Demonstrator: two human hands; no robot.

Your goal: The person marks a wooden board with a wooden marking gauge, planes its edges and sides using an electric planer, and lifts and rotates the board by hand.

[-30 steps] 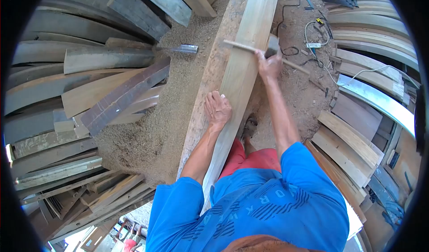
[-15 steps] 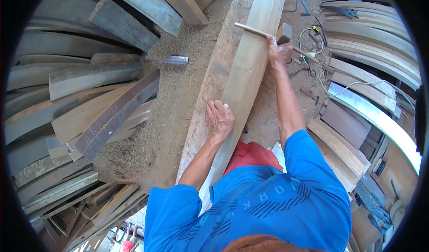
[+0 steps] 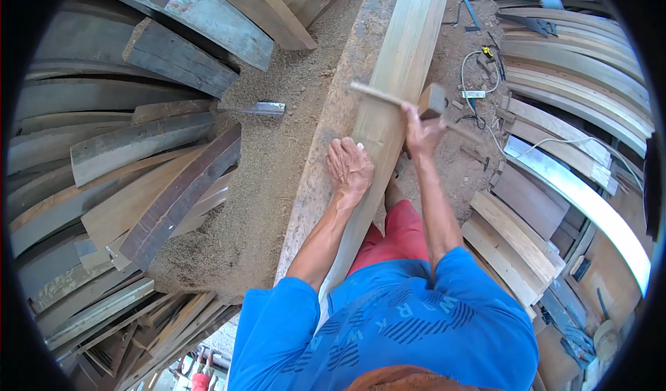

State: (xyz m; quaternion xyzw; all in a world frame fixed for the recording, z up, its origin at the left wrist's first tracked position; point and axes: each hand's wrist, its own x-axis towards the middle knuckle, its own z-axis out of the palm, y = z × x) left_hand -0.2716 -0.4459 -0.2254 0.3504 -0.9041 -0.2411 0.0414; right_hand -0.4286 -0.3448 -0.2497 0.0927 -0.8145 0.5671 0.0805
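Observation:
A long pale plank (image 3: 399, 65) lies lengthwise on a worn wooden bench (image 3: 336, 106). My left hand (image 3: 349, 165) rests palm down on the plank near its left edge, fingers stretched forward and holding nothing. In my right hand (image 3: 423, 136) is a wooden marking gauge (image 3: 378, 94), its thin stem lying across the plank. The gauge's block (image 3: 434, 99) sits by the plank's right edge, just ahead of my fingers. Slight motion blur softens the stem's far end.
Sawdust (image 3: 270, 176) covers the floor at left, where a metal piece (image 3: 267, 108) lies. Stacked boards (image 3: 139, 148) line the left side, and more timber (image 3: 569, 79) the right. A hammer (image 3: 476, 158), a corded tool (image 3: 474, 94) and a handsaw (image 3: 531, 24) lie at right.
My right hand has drawn the marking gauge back along the plank toward my body. My left hand has shifted slightly forward and right. The view has moved a little.

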